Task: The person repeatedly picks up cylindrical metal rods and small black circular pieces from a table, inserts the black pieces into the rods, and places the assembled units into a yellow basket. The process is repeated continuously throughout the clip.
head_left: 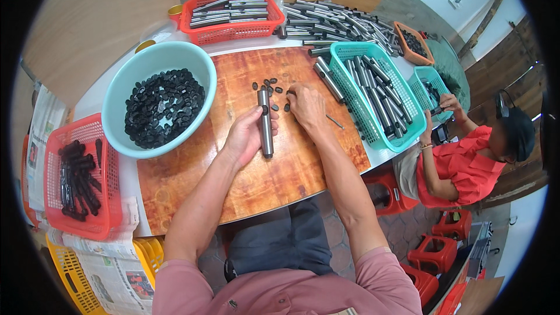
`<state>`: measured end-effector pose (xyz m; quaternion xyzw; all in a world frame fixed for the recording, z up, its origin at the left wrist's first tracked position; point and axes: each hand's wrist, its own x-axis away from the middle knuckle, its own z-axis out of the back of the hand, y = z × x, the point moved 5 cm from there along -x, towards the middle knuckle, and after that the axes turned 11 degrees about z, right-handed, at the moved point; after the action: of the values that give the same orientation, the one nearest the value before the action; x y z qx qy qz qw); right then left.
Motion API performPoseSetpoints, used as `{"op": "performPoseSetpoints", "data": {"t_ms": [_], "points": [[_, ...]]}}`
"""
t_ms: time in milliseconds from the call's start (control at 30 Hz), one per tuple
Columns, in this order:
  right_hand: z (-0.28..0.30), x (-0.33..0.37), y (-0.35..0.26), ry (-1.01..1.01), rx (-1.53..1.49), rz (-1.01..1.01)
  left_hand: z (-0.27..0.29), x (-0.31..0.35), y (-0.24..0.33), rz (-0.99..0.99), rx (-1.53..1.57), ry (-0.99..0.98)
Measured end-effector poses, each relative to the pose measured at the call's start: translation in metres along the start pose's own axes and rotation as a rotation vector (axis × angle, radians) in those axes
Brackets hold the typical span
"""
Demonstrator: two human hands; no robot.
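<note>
My left hand is closed around a shiny metal tube with black ends and an oval hole in its side. The tube stands nearly lengthwise away from me over the wooden board. To its right, my right hand has its fingers pinched together at a small black oval piece by the fingertips, partly hidden by them. Several more black oval pieces lie loose on the board around the tube's far end. A thin rod rests on the board beside my right wrist.
A light blue basin of black oval pieces stands left. Below it, a red basket holds black tubes. Metal tubes fill a far red basket, a teal basket and a pile. At right, a person in red works by a smaller teal basket.
</note>
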<state>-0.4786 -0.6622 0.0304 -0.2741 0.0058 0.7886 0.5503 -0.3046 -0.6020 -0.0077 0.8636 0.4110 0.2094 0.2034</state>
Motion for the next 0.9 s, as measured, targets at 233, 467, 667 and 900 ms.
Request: {"op": "performPoseSetpoints", "data": {"t_ms": [233, 467, 667, 900], "points": [[0.045, 0.018, 0.0, 0.146, 0.121, 0.031, -0.003, 0.004, 0.002, 0.015, -0.007, 0.028], [0.095, 0.059, 0.039, 0.063, 0.451, -0.106, -0.002, 0.002, 0.001, 0.017, -0.008, 0.026], [0.068, 0.051, -0.005, -0.105, -0.258, -0.144, 0.0, 0.003, 0.001, 0.016, 0.0, 0.042], [0.036, 0.053, -0.011, -0.162, -0.22, -0.155, -0.001, 0.001, -0.001, 0.037, 0.028, -0.007]]}}
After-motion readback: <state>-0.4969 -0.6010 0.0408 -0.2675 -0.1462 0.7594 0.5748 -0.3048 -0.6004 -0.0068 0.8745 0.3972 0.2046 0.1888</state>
